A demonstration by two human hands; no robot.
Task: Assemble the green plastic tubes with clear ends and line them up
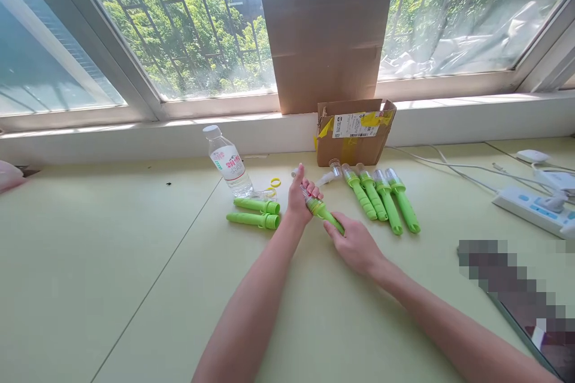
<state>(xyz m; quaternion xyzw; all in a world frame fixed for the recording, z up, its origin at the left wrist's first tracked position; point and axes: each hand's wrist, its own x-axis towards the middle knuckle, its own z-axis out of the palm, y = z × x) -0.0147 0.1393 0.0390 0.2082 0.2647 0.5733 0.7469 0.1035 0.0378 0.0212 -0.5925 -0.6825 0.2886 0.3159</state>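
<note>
Both hands are wrapped round one light-green tube-shaped handle with a clear plastic cap (320,209), held tilted over the table. My left hand (300,196) grips the clear cap end, thumb pointing up. Lower down, my right hand (354,240) clasps the green end. Left of my hands lie two uncapped green handles (256,221) with threaded ends. To the right, several green handles with clear caps (385,198) lie side by side. Beyond my hands are a loose clear cap (335,167) and a yellow ring (275,182).
A water bottle (229,161) stands behind the uncapped handles. An open cardboard box (353,137) sits against the sill. On the right are a white power strip (532,210) with cables and a dark, partly pixelated flat object (516,305).
</note>
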